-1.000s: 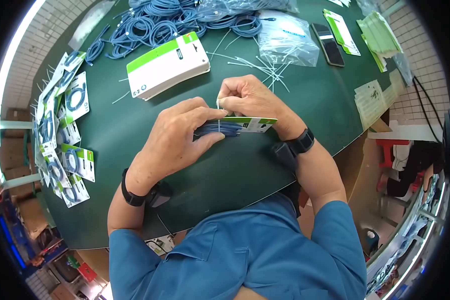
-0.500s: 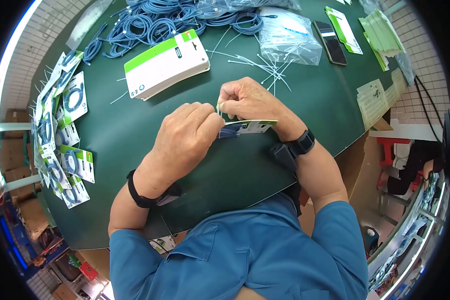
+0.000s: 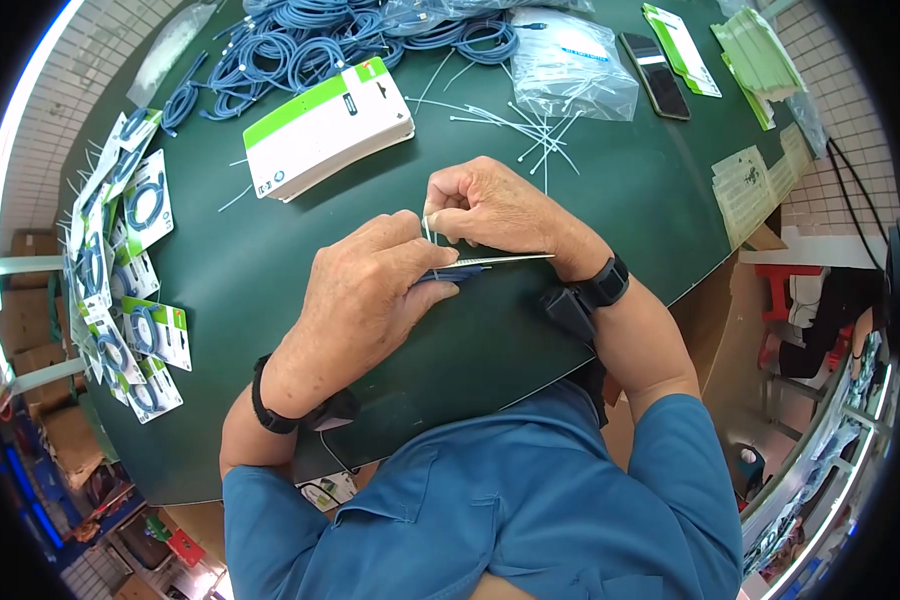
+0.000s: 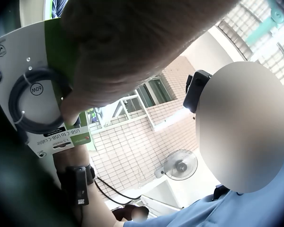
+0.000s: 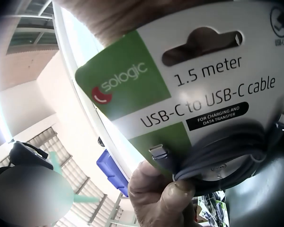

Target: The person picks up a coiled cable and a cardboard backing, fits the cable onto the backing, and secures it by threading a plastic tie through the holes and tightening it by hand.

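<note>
A printed card [image 5: 208, 71] carries a coiled dark blue cable [image 4: 16, 101], bound to it with thin white ties. My left hand [image 3: 365, 290] pinches the card and coil between thumb and fingers, the card seen nearly edge-on in the head view. Just beyond it, my right hand [image 3: 495, 208] has its fingers curled round a thin white tie [image 3: 429, 230] that rises from the card. In the right wrist view, two metal plugs show, one of them [image 5: 157, 152] beside the thumb.
A stack of cards [image 3: 330, 130] lies ahead, with loose ties [image 3: 540, 135] and a clear bag [image 3: 575, 70] to its right. Blue cables [image 3: 300, 50] are heaped at the back. Finished-looking carded cables [image 3: 145, 205] line the left edge. A phone [image 3: 655, 75] lies back right.
The left hand has shifted from over the tie to pinching the card and coil again. The card has tipped to nearly edge-on, and the right hand has moved slightly left with the tie.
</note>
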`<action>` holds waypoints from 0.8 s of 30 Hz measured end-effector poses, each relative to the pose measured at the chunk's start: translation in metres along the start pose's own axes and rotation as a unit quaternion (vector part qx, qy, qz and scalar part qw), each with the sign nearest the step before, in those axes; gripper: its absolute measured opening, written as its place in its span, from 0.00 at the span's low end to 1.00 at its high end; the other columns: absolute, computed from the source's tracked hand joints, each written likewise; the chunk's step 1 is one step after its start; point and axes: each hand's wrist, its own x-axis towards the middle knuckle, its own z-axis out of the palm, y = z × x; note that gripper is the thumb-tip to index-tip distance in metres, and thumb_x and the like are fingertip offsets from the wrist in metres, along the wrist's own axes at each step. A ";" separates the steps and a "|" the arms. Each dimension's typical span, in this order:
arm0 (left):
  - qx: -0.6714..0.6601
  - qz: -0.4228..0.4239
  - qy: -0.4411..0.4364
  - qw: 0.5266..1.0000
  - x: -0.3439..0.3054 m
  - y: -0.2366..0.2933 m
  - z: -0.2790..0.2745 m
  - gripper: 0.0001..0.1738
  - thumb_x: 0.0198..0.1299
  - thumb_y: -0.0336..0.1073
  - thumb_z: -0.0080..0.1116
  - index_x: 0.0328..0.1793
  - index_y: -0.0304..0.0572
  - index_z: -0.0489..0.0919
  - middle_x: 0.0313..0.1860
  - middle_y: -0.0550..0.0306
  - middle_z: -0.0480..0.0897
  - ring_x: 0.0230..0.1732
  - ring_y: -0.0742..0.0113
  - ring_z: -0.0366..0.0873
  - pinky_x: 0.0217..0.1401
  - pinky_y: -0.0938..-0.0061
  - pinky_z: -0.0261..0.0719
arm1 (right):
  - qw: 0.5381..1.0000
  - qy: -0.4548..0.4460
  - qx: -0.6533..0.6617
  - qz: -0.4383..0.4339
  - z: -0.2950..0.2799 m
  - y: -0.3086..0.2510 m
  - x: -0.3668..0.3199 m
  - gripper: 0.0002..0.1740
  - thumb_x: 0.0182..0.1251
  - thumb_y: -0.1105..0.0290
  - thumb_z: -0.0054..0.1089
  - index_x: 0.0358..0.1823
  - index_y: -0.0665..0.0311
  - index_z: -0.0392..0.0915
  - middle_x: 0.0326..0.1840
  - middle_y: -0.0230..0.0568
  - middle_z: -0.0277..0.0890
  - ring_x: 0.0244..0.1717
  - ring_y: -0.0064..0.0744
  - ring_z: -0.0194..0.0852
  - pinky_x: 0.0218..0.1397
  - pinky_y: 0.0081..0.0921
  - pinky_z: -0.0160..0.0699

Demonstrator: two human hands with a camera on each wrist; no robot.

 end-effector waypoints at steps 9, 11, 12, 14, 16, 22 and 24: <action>0.048 0.019 0.035 0.998 -0.001 0.003 0.009 0.15 0.49 0.29 0.80 0.44 0.37 0.87 0.32 0.53 0.76 0.33 0.53 0.78 0.34 0.60 0.76 | 0.999 -0.020 -0.025 -0.002 -0.002 -0.001 0.001 0.07 0.66 0.71 0.64 0.33 0.68 0.83 0.24 0.29 0.78 0.26 0.15 0.71 0.29 0.20 0.69; 0.050 0.015 0.032 0.998 -0.001 0.002 0.008 0.16 0.49 0.29 0.80 0.44 0.37 0.87 0.32 0.52 0.77 0.33 0.52 0.79 0.35 0.60 0.76 | 0.999 -0.029 0.010 0.028 -0.003 -0.003 0.000 0.07 0.65 0.71 0.63 0.33 0.68 0.83 0.24 0.29 0.78 0.26 0.14 0.71 0.29 0.20 0.68; 0.054 0.019 0.036 0.998 -0.001 0.001 0.006 0.16 0.49 0.29 0.80 0.44 0.37 0.87 0.32 0.52 0.77 0.33 0.52 0.79 0.35 0.60 0.76 | 0.998 -0.033 0.028 0.042 -0.003 -0.005 0.001 0.06 0.64 0.71 0.63 0.33 0.68 0.83 0.24 0.29 0.78 0.26 0.14 0.71 0.29 0.20 0.68; 0.038 0.007 0.013 0.999 -0.002 -0.003 0.003 0.16 0.51 0.30 0.79 0.45 0.39 0.85 0.35 0.54 0.78 0.37 0.51 0.80 0.37 0.58 0.78 | 0.999 -0.029 0.017 0.033 -0.005 -0.006 0.001 0.06 0.64 0.71 0.63 0.33 0.68 0.83 0.24 0.29 0.78 0.26 0.14 0.71 0.29 0.21 0.69; 0.029 -0.002 -0.001 1.000 -0.004 -0.003 0.000 0.17 0.52 0.31 0.78 0.46 0.40 0.84 0.36 0.54 0.78 0.39 0.51 0.81 0.39 0.58 0.79 | 0.999 -0.022 0.007 0.027 -0.004 -0.006 0.000 0.06 0.63 0.72 0.63 0.32 0.68 0.83 0.24 0.29 0.78 0.26 0.15 0.71 0.29 0.21 0.69; -0.008 -0.040 -0.008 0.999 -0.004 -0.003 -0.007 0.15 0.52 0.31 0.78 0.46 0.39 0.87 0.34 0.54 0.80 0.36 0.50 0.82 0.37 0.57 0.79 | 1.000 -0.014 -0.017 0.022 -0.003 -0.002 0.000 0.06 0.63 0.72 0.63 0.32 0.68 0.83 0.24 0.29 0.78 0.26 0.15 0.71 0.29 0.21 0.69; -0.006 -0.051 -0.008 0.999 -0.003 -0.004 -0.007 0.14 0.52 0.31 0.78 0.45 0.39 0.88 0.34 0.54 0.81 0.35 0.50 0.83 0.37 0.57 0.79 | 0.999 -0.010 -0.019 0.037 -0.003 -0.002 0.001 0.06 0.63 0.72 0.63 0.33 0.69 0.83 0.24 0.29 0.79 0.26 0.15 0.71 0.30 0.21 0.69</action>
